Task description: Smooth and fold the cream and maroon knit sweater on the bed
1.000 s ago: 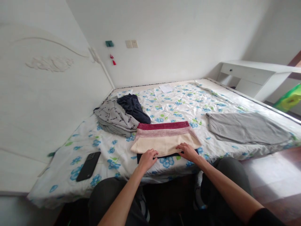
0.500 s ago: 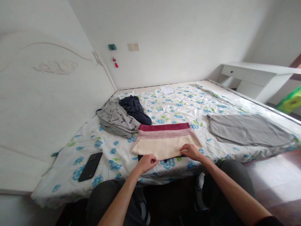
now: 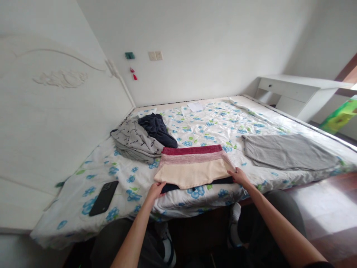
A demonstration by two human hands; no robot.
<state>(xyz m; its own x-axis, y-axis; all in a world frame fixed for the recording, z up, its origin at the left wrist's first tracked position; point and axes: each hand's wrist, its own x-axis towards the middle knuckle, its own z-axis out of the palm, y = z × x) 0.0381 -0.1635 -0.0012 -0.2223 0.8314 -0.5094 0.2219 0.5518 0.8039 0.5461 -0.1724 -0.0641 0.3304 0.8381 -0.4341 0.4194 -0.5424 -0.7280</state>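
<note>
The folded sweater (image 3: 193,165) is banded dark red, mottled pink and cream, over a dark garment (image 3: 195,184). The bed sheet (image 3: 212,128) is white with blue flowers and green leaves. A grey knit (image 3: 287,150), a grey letter-printed garment (image 3: 134,141), navy clothing (image 3: 158,128) and a black phone (image 3: 103,197) lie on it.

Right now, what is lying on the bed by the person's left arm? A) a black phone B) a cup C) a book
A: a black phone lies flat on the flowered sheet, off to the left of the left hand.
</note>
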